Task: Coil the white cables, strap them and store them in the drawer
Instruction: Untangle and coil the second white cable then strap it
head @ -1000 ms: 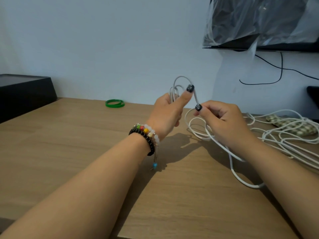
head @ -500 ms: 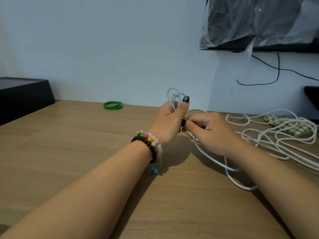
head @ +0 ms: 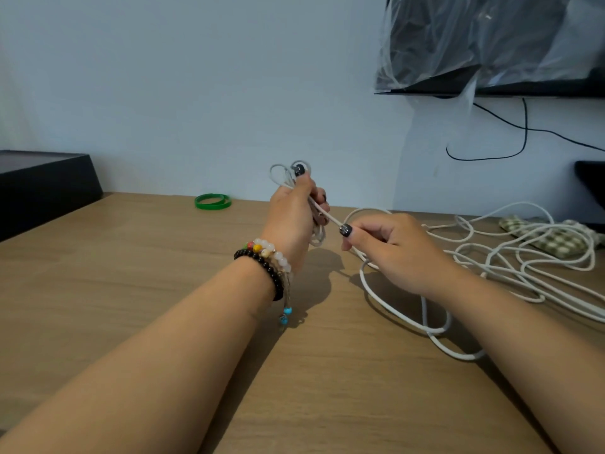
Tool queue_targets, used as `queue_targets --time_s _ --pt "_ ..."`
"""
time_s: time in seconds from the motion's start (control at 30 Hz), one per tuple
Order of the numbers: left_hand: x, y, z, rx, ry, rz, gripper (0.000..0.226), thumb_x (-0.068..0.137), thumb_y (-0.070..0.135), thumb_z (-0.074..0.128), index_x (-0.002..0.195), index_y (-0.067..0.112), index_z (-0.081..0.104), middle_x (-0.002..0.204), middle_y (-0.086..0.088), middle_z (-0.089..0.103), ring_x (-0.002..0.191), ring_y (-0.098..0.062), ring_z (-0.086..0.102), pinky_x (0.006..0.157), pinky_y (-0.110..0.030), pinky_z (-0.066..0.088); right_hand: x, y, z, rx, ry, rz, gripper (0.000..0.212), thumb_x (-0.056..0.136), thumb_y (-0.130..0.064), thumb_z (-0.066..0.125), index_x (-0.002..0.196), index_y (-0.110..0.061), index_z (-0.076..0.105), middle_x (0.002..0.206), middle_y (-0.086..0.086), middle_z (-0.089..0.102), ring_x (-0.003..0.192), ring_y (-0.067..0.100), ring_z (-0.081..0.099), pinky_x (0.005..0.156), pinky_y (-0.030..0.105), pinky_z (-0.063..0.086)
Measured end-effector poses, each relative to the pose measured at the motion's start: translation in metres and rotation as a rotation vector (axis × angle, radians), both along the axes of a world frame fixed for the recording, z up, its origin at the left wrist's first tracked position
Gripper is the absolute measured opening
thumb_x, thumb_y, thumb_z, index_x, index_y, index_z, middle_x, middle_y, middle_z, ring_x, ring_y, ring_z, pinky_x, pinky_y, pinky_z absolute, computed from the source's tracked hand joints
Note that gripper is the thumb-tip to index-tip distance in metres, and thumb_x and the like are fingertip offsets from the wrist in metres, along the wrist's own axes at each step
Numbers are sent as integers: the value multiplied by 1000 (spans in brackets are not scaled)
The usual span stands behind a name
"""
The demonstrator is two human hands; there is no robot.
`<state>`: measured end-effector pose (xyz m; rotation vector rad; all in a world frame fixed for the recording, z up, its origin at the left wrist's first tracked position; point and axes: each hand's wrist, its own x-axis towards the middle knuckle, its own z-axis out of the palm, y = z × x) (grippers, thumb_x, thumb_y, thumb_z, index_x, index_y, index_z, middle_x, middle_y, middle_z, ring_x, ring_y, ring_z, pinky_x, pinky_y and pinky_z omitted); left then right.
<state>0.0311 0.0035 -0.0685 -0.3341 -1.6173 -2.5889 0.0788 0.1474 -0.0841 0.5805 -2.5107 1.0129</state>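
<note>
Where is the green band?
The green band lies at the table's far edge near the wall, left of the left hand.

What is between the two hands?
A short taut stretch of white cable runs from the left hand to the right hand, in the head view.

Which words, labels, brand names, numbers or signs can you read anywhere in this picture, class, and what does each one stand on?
None: no writing can be read in the head view.
Plastic-wrapped black screen on the wall: no legible text.
Black box at the left edge: plain.
Green rubber bands on the wooden table: no print.
White cable, pinched by the right hand and coiled in the left hand: no marking visible.
</note>
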Motion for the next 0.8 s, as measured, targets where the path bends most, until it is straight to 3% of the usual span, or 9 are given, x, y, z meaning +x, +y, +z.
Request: queue_targets --time_s 0.13,0.3,0.43,0.53,0.63,0.73,0.8 --pt "1 -5 5 267 -110 -179 37 105 27 36 72 13 41 50 3 42 40 -9 43 47 -22 42 0 2 0 -21 -31 -3 29 97 -25 52 74 -24 68 49 -14 46 49 4 41 49 16 30" --pt "6 -19 12 455 -230 -494 42 103 37 37 67 17 43 48 9 28 35 -4 29 38 -16 30 -2 12 0 -47 -87 -30 34 97 -32 52 72 -18 71 45 -11 39 45 5 35 48 16 27" --pt "6 -24 15 519 -226 -538 43 103 37 37 66 17 43 45 10 28 33 -3 27 37 -14 24 -2 19 1 -95 -144 -58 36 97 -33 52 72 -18 73 43 -12 39 44 5 32 50 19 29" --pt "3 -32 20 602 -209 -502 43 103 37 37 66 16 44 44 10 28 32 -3 27 35 -15 24 -5 29 3 -132 -163 -111 32 95 -30 56 73 -15 74 39 -14 39 40 5 32 46 12 26" --pt "5 -30 18 546 -207 -467 42 103 36 38 66 16 43 45 10 27 32 -3 26 34 -15 24 -9 41 3 -185 -112 -207 26 90 -29 64 73 -13 76 42 -10 37 39 5 27 42 12 22" --pt "12 -18 12 325 -217 -451 40 104 35 37 68 17 41 46 10 28 33 -3 25 34 -15 24 -11 43 2 -179 -96 -233 17 86 -25 70 72 -17 76 56 11 53 49 4 38 49 16 30" --pt "13 -13 8 155 -197 -414 38 104 32 36 69 18 38 47 9 32 33 -3 26 34 -15 24 -9 38 3 -157 -94 -221 15 86 -24 71 72 -20 76 58 12 55 53 7 40 53 22 33"
